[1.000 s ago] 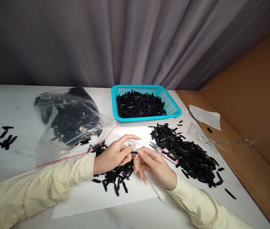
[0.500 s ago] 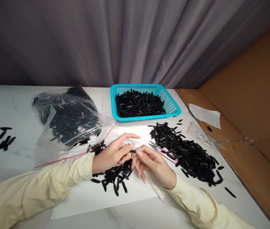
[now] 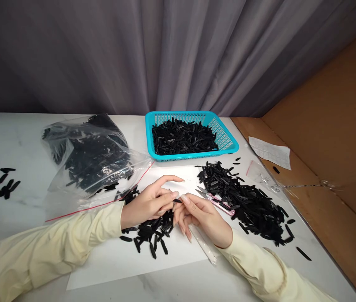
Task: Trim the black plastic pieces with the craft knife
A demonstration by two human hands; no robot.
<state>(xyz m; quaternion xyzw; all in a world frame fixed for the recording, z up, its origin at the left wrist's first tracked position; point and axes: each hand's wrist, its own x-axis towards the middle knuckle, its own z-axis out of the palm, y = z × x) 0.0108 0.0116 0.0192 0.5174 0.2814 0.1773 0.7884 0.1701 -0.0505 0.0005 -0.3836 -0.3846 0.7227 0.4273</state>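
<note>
Between my two hands is a small, flat, elongated black piece [image 3: 177, 201], partly covered by fingers. My left hand [image 3: 151, 201] pinches its left end between thumb and fingers, the index finger stretched out above. At the other end, the thumb and index finger of my right hand [image 3: 201, 216] close on it, the other fingers curling below. A loose pile of similar black pieces [image 3: 154, 230] lies under my hands on a white sheet [image 3: 133, 268]. Small pink-handled scissors [image 3: 218, 203] rest just right of my right hand, partly beneath a larger heap of black pieces [image 3: 247, 201].
A turquoise basket [image 3: 193, 157] full of black pieces stands at the back. To the left lies a clear zip bag [image 3: 96, 155] of them, with a few strays [image 3: 4, 184] beyond. Cardboard [image 3: 331, 126] walls the right side; a paper slip [image 3: 270, 152] rests there.
The black piece between my hands has tilted slightly, and my right thumb has shifted a little. Everything else looks the same.
</note>
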